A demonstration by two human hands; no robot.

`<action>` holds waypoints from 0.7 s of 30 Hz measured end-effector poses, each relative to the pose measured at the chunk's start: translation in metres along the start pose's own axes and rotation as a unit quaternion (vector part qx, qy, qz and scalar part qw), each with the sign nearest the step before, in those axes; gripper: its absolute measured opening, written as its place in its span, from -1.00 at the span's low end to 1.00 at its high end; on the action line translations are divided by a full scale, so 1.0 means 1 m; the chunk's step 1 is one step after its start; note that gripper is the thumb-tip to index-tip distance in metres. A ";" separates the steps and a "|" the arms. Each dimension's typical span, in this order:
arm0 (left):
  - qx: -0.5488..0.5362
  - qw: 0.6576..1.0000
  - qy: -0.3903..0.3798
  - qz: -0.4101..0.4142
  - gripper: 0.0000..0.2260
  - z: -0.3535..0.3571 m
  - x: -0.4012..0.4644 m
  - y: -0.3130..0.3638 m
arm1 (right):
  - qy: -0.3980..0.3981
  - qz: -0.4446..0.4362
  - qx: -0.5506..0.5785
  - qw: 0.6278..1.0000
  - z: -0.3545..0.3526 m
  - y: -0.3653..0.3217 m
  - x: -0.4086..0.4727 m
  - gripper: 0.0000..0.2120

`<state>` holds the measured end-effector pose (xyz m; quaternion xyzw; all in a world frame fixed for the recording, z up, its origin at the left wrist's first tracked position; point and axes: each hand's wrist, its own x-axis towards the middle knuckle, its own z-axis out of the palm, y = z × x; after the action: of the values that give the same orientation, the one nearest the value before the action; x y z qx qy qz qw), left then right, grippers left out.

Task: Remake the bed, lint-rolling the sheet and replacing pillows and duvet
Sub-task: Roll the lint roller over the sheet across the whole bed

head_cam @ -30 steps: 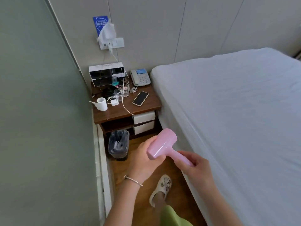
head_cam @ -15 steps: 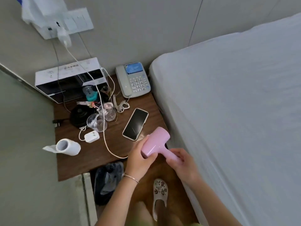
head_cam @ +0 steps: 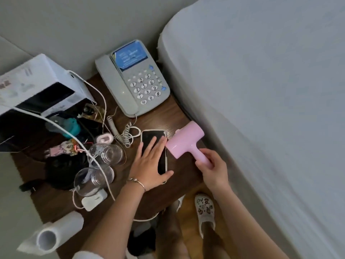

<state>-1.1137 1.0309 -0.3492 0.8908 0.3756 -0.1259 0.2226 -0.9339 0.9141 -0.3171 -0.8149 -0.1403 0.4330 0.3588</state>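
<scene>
Left hand (head_cam: 149,163) flat, right hand (head_cam: 214,168) gripping

Wooden nightstand (head_cam: 179,116) beside grey wall (head_cam: 78,25)

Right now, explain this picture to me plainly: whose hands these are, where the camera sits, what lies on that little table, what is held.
There is no machine: a person wears a camera on the head, looking down at their own hands. The right hand grips a pink lint roller by its handle. The left hand lies flat on a dark smartphone. The wooden nightstand also carries a desk telephone, two glasses, cables and a white box. The bed's sheet is at right.
</scene>
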 end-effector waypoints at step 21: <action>-0.105 0.980 0.072 -0.156 -0.28 -0.008 -0.020 0.022 | 0.057 0.002 -0.116 0.992 0.067 -0.003 0.002 -0.63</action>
<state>-1.1112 1.0089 -0.3280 0.7996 0.5362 -0.0545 0.2648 -0.9865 0.9489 -0.3410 -0.8747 -0.1672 0.3670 0.2688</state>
